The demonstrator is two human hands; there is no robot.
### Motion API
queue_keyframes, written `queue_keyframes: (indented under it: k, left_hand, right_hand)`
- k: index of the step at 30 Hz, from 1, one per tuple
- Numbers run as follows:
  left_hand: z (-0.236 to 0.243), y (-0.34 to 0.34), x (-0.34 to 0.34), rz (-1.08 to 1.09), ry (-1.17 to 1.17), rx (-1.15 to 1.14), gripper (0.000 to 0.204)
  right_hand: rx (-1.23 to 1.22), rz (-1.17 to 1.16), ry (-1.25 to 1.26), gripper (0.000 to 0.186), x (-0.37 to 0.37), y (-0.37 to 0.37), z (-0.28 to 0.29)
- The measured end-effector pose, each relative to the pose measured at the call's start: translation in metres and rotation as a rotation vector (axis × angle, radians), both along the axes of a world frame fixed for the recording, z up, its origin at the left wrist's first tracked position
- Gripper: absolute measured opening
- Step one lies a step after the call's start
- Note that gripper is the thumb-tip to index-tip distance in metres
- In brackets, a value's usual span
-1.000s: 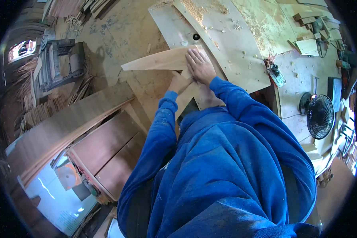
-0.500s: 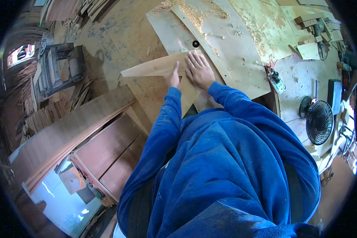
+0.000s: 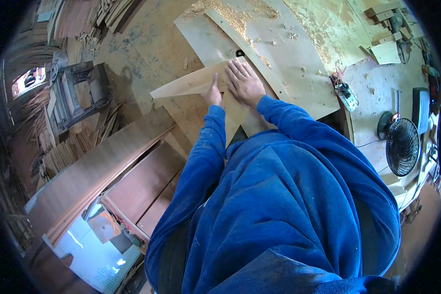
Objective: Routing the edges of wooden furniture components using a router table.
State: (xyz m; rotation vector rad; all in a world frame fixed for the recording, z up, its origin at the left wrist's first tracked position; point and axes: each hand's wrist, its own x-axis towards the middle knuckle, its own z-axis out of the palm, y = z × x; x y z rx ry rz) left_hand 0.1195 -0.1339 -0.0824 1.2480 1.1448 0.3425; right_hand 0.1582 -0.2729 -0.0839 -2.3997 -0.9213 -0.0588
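A pale, tapered wooden board [image 3: 186,83] lies across the near left edge of a smooth worktable [image 3: 299,90], its narrow end sticking out to the left. My left hand [image 3: 213,94] grips the board's near edge, thumb on top and the other fingers mostly hidden. Flat on the board's wide end rests my right hand [image 3: 245,84], fingers stretched forward and palm down. Just beyond its fingertips, a dark round fitting [image 3: 239,52] in the tabletop is partly covered by the board. A long, narrow wooden strip [image 3: 250,53] runs diagonally over the table, right of the fitting.
Wood shavings [image 3: 225,17] litter the table's far side. At right are a small device with loose wires [image 3: 347,93] and a black fan [image 3: 403,147]. Reddish-brown panels [image 3: 142,188] stand at lower left, near a dark machine [image 3: 81,93] and stacked thin wood strips [image 3: 66,152].
The board's wide end has moved slightly forward, against the dark round fitting, with both hands still on it. The whole view has shifted a little.
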Motion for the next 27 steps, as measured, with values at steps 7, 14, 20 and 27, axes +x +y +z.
queue_keyframes:
  k: [7, 14, 20, 27]
  left_hand:
    - [-0.036, 0.024, -0.004, -0.024, 0.015, 0.025, 0.075]
    - [-0.032, 0.010, 0.001, -0.031, -0.032, -0.026, 0.084]
    - [-0.072, 0.039, -0.010, -0.007, 0.033, -0.112, 0.083]
    - [-0.075, 0.040, -0.010, -0.101, 0.100, -0.035, 0.073]
  right_hand:
    - [0.030, 0.009, -0.003, 0.055, 0.007, 0.008, 0.003]
    - [0.041, -0.021, 0.013, 0.054, 0.007, 0.003, -0.007]
    - [0.028, -0.001, -0.023, 0.053, 0.008, 0.008, 0.001]
    - [0.047, -0.014, -0.041, 0.051, 0.009, 0.008, 0.000]
